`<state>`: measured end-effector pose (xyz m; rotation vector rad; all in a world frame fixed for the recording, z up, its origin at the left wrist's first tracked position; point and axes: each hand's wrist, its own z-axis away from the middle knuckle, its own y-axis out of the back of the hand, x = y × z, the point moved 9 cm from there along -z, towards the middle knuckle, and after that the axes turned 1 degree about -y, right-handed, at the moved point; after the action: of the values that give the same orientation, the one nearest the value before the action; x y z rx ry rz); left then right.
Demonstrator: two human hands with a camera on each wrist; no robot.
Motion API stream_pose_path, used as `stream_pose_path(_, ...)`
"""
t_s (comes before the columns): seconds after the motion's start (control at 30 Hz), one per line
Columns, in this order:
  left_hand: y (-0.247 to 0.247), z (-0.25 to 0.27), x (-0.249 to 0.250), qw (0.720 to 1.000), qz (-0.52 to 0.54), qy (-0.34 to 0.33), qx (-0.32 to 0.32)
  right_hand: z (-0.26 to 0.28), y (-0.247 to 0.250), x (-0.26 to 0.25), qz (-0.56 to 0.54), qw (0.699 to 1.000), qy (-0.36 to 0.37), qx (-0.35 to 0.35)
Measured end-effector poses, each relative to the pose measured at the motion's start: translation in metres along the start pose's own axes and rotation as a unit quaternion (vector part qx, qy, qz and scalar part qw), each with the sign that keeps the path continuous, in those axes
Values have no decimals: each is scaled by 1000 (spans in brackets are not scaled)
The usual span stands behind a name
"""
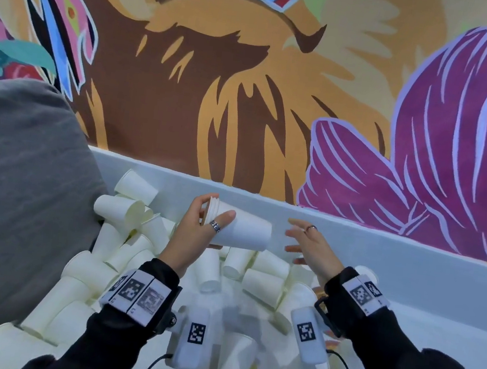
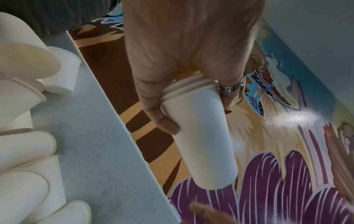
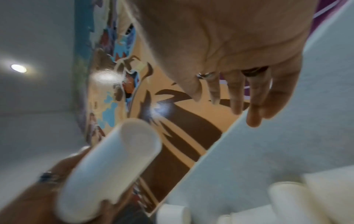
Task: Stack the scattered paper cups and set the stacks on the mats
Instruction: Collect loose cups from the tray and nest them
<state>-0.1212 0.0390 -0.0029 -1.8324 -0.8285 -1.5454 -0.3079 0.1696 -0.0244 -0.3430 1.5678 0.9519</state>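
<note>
You are working from the loose paper cups (image 1: 128, 210) lying on their sides in a heap just left of and below your left fingers, spilling toward your wrists. Your left hand (image 1: 200, 228) is gripping a short stack of cups (image 1: 238, 229) near its rims, thumb curled over the top and fingers wrapped round the far side, holding it sideways in the air with the closed bottom pointing toward your right fingers; the left wrist view is showing several rims nested together under your knuckles. Just beyond that bottom, your right hand (image 1: 305, 244) is hovering with fingers straight and spread, holding nothing and not touching the stack. You seem to be in the stacking step, between cups. The next move is probably calling for your right fingers to drop to a loose cup beneath them and bring it to the stack, lined up squarely to nest. No mat is showing clearly beside either hand.
</note>
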Motion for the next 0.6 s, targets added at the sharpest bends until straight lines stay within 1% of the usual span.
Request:
stream_pose_path(0.03,3,-1,0,1000,1,0,7,-8,3,16,26,999,-34,2)
stream_pose_path(0.1,6,-1,-1,1000,-2,2,11,-17,1,51,81,990,-114,-25)
stream_pose_path(0.17,8,-2,-2,1000,-8,5,9,-22,-1,86,144,970,-189,-48)
stream_pose_path(0.2,9,-2,-3,1000,-11,6,9,-24,-1,99,187,958,-209,-56)
stream_pose_path(0.3,12,-4,-8,1000,-8,13,13,-31,-6,124,346,908,-220,-88)
stream_pose_path(0.4,16,-5,-11,1000,-5,18,10,-35,-7,141,399,883,-233,-86)
stream_pose_path(0.47,17,-6,-11,1000,-5,19,8,-36,-6,144,403,880,-240,-79)
stream_pose_path(0.6,24,-6,-14,1000,-3,20,13,-39,-10,146,413,874,-236,-102)
